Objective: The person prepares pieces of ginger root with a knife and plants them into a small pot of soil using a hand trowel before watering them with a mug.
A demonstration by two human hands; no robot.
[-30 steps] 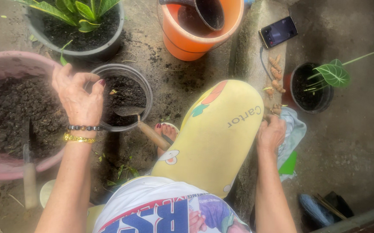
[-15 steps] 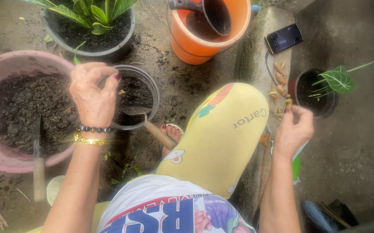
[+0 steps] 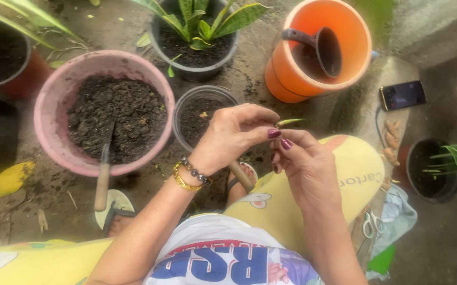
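Since the earlier frames the right hand (image 3: 307, 166) has risen from beside the knee to meet the left hand (image 3: 236, 134), which has drawn back from over the soil toward the body; both now sit together above the yellow-clad knee (image 3: 313, 198). The left hand is pinched shut, thumb and fingers gripping the base of a small green cutting (image 3: 290, 122) whose pointed tip projects just past the fingertips. The right hand is partly curled directly beneath, its thumb and forefinger touching the same cutting at the left thumb. A beaded and gold bracelet (image 3: 190, 174) rings the left wrist. Immediately beyond the left hand stands a small clear pot (image 3: 203, 113) of dark soil. Farther out on that side, a pink pot (image 3: 102, 108) of soil holds a wooden-handled trowel (image 3: 102, 177), blade buried. Beyond the fingertips stands a grey pot with a green plant (image 3: 196, 39), and outward of the right hand an orange bucket (image 3: 318, 50) containing a dark scoop (image 3: 320, 48). A phone (image 3: 403, 95) lies well apart on the right hand's side, a black pot with a leaf (image 3: 439, 169) beyond it.
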